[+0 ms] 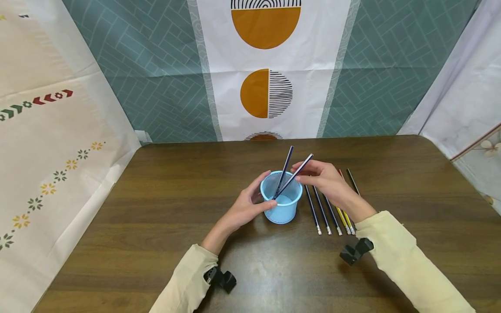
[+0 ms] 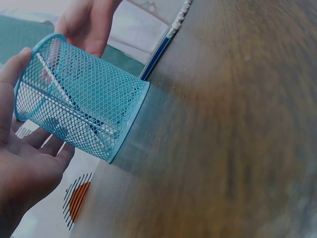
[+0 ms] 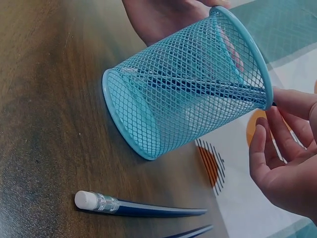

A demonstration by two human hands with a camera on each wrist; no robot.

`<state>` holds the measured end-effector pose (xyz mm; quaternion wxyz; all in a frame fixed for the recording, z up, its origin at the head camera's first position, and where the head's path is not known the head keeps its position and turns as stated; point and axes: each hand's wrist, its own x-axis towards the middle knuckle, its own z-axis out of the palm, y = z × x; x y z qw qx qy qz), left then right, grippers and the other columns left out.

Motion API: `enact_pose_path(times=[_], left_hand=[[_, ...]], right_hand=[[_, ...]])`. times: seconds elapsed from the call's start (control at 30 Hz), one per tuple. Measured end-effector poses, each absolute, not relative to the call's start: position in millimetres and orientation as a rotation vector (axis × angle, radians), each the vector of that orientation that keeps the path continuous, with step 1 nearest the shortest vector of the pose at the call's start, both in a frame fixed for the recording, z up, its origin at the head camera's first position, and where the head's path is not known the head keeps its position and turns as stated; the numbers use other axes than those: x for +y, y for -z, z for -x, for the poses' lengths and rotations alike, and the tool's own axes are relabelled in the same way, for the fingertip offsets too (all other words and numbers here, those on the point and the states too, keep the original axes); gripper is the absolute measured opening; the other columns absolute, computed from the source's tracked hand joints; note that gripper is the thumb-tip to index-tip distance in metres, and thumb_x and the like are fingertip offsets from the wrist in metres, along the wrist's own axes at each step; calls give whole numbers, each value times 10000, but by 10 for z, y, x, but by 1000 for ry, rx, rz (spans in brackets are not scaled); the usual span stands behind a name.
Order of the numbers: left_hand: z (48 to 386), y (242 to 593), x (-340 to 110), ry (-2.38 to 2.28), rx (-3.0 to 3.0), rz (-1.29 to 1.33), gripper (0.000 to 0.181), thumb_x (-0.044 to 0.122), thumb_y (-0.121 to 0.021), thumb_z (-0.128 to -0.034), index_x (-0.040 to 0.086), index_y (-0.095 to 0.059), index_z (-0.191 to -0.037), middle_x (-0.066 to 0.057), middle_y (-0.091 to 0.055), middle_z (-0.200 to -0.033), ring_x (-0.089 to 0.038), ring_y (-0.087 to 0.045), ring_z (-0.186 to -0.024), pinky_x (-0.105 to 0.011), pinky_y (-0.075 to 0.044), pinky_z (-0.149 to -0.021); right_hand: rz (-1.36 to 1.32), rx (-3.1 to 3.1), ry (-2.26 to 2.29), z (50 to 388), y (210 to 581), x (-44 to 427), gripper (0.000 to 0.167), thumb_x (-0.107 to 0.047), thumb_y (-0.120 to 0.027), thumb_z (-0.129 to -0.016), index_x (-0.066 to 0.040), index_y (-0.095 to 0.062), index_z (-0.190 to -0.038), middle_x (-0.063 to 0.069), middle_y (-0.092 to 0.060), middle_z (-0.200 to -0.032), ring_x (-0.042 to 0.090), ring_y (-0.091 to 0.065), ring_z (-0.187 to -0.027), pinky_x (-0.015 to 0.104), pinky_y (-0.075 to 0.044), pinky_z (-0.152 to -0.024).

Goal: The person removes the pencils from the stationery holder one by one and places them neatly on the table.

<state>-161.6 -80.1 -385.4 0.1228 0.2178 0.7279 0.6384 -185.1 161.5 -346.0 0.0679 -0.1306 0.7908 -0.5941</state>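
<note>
A light blue mesh pencil cup (image 1: 282, 214) stands upright on the table. My left hand (image 1: 243, 208) holds it from the left, thumb over the near rim and fingers around the far side. Two dark blue striped pencils lean inside; one pencil (image 1: 287, 161) tilts up at the back, the other pencil (image 1: 307, 161) slants to the right. At the cup's right rim, my right hand (image 1: 326, 179) pinches the slanted pencil between thumb and fingers. Through the mesh in the right wrist view, the pencils' lower ends (image 3: 148, 78) show near the cup's base.
Right of the cup lies a row of several pencils, with blue pencils (image 1: 312, 208) nearest and yellow pencils (image 1: 341, 218) and a dark pencil (image 1: 353, 181) farther right. Their eraser ends point toward me. The right forearm partly covers them. Patterned cloth (image 1: 164, 87) hangs behind the wooden table (image 1: 188, 187).
</note>
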Motion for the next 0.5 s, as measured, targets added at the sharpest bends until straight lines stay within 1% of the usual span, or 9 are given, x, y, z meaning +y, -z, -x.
enact_pose_path(times=[0.13,0.37,0.5], left_hand=[[1614,3858,-799,-1872,2127,-651,748,-5,-646,-902,94,-251,-1529,-151,-345,-1505,-325,-376,-1348,-474,-320,-1075],[1603,3889,-819,-1879,2141,-691,761,163,-697,-905,97,-264,-1526,-105,-366,-1498,-290,-391,-1342,-471,-328,-1070],[1602,3888,-818,-1879,2143,-702,768,177,-702,-902,101,-262,-1527,-103,-364,-1500,-291,-391,-1342,-474,-330,-1068]], right_hand=[[383,2380,1781,1847,3455,1600,364,-77,-688,-893,44,-600,-1224,174,-622,-1160,287,-538,-1054,370,-429,-918],[367,2398,1772,1851,3463,1589,347,-71,-697,-885,43,-613,-1203,177,-629,-1135,285,-542,-1033,378,-425,-907],[368,2407,1769,1853,3468,1591,335,-82,-700,-885,40,-620,-1187,173,-634,-1126,286,-542,-1037,386,-420,-905]])
